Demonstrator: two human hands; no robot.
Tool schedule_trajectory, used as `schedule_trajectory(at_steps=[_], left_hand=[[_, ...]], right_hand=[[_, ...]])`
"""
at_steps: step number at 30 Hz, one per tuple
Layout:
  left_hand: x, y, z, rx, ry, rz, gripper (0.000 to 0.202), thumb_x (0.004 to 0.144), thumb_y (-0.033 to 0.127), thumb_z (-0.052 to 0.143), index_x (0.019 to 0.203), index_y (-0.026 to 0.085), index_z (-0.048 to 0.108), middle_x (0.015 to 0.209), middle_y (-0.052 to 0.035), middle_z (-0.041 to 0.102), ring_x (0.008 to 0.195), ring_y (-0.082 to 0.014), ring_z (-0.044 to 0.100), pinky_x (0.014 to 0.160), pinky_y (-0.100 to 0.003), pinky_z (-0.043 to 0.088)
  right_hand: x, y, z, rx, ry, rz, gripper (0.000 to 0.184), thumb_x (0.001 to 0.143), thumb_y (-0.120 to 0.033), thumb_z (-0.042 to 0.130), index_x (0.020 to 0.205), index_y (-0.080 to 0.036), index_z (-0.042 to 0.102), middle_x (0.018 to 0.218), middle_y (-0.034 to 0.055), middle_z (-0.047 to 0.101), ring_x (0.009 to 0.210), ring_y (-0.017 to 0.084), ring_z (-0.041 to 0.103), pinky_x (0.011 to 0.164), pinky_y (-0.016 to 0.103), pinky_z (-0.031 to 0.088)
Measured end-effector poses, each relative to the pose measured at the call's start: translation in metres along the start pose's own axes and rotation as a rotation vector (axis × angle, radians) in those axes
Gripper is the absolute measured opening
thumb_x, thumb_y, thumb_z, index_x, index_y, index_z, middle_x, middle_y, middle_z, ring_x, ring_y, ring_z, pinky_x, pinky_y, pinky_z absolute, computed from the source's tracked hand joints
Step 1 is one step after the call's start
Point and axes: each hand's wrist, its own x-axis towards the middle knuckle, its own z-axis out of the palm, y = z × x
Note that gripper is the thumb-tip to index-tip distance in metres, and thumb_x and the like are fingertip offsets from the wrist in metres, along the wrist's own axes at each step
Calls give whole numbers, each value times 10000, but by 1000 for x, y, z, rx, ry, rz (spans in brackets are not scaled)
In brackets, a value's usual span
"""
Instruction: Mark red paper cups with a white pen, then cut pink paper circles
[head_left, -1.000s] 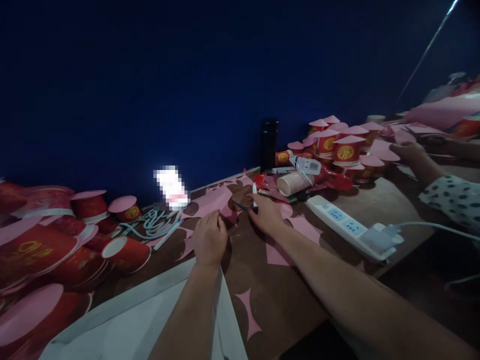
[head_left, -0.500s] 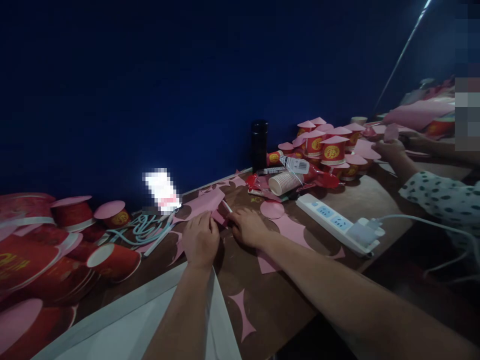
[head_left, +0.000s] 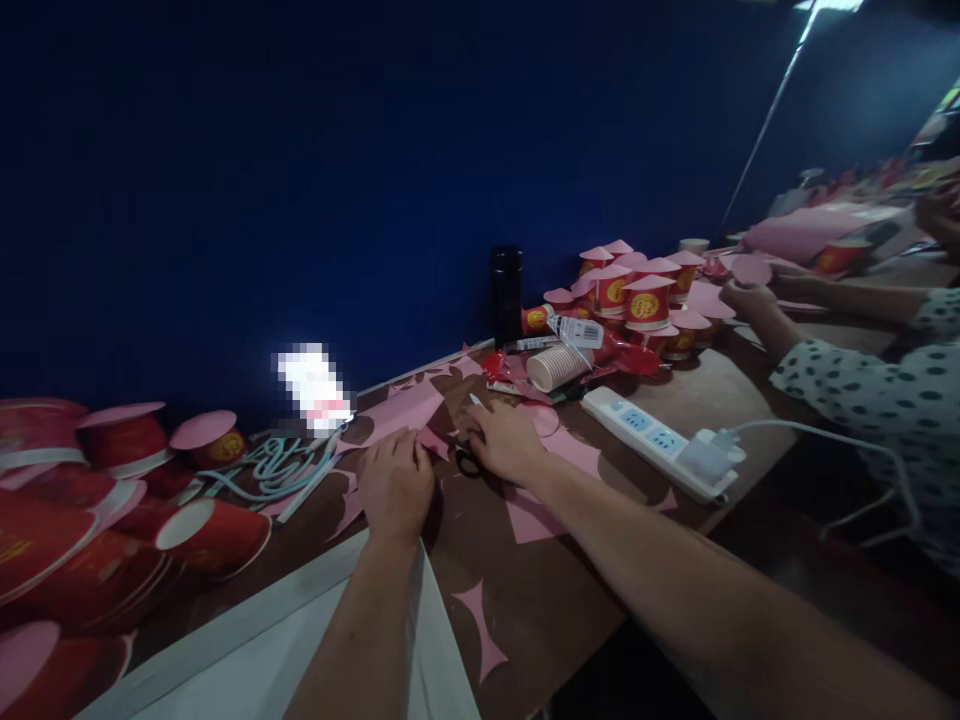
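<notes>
My left hand point(head_left: 394, 485) rests on the brown table point(head_left: 570, 600), its fingers curled down onto the edge of a pink paper sheet point(head_left: 409, 410). My right hand point(head_left: 504, 442) lies just to its right, closed round a white-tipped pen point(head_left: 475, 400) that pokes out above the knuckles. The black handles of a pair of scissors point(head_left: 466, 461) sit between the two hands, touching my right fingers. Pink paper offcuts point(head_left: 529, 518) lie under my right wrist.
A white power strip point(head_left: 645, 435) with a plug and a lying stack of paper cups point(head_left: 555, 367) sit to the right. Behind are a black bottle point(head_left: 506, 295) and red cups with pink lids point(head_left: 637, 290). Red cups point(head_left: 112, 500) crowd the left. A co-worker's dotted sleeve point(head_left: 832, 385) is far right.
My right hand has drawn in beside the left, and the scissors' handles now show at its fingers. The co-worker's hand has shifted along the cups.
</notes>
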Motion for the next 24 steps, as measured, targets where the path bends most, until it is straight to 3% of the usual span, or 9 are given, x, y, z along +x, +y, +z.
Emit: schedule_trajectory(at_steps=[4, 16, 19, 21, 24], left_hand=[[0, -2, 1, -5, 8, -6, 304, 852, 213, 411, 1024, 156, 655, 1067, -117, 668, 995, -258, 578, 894, -397, 396], [0, 1, 4, 14, 7, 23, 303, 849, 203, 411, 1012, 154, 662, 1036, -103, 679, 964, -263, 582, 873, -394, 396], [0, 1, 4, 9, 14, 30, 294, 850, 216, 424, 1018, 160, 659, 1038, -100, 678, 965, -260, 584, 876, -388, 393], [0, 1, 4, 3, 30, 30, 288, 853, 226, 428, 1016, 164, 657, 1031, -98, 679, 964, -260, 583, 875, -384, 391], [-1, 0, 5, -20, 72, 28, 290, 862, 232, 420, 1023, 172, 654, 1031, -94, 678, 964, -255, 581, 881, -382, 385]], right_hand=[[-6, -5, -6, -59, -134, -26, 396, 817, -394, 531, 1184, -246, 538, 1025, 99, 612, 923, 261, 601, 727, 326, 446], [-12, -15, -4, -26, -176, -71, 373, 784, -366, 519, 1097, -174, 580, 954, 145, 671, 832, 294, 657, 679, 368, 487], [-7, -8, 0, 200, -167, -6, 349, 714, -339, 585, 1033, -200, 621, 872, 92, 698, 796, 267, 663, 669, 334, 490], [0, -3, 3, 510, -200, 47, 297, 693, -279, 602, 984, -239, 646, 866, 38, 704, 764, 205, 659, 640, 272, 487], [12, 4, 7, 1014, -289, 335, 241, 678, -239, 629, 915, -217, 662, 751, 9, 681, 593, 133, 603, 498, 212, 445]])
